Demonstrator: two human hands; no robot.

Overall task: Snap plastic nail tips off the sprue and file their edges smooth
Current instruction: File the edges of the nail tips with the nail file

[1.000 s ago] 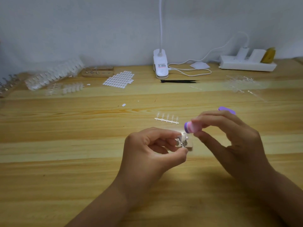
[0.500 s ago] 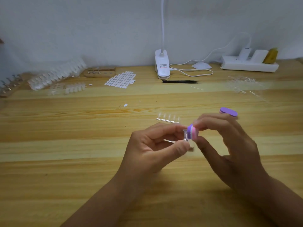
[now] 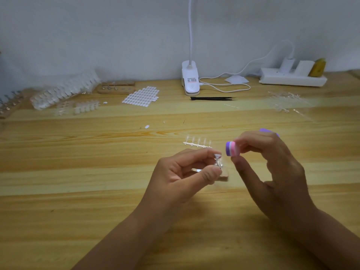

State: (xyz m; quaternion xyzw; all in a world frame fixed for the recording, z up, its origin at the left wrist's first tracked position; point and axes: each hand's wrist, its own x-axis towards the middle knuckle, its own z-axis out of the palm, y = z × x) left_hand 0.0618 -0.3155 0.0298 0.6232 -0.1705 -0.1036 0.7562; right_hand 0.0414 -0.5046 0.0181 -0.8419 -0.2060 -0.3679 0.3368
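Wooden bench (image 3: 78, 191), head view: left hand (image 3: 187, 172) pinches a clear nail tip (image 3: 218, 162); right hand (image 3: 272, 168) pinches a purple-pink file block (image 3: 231, 149) just beside it. The tip is probably light, thin and slippery: grip its sides.
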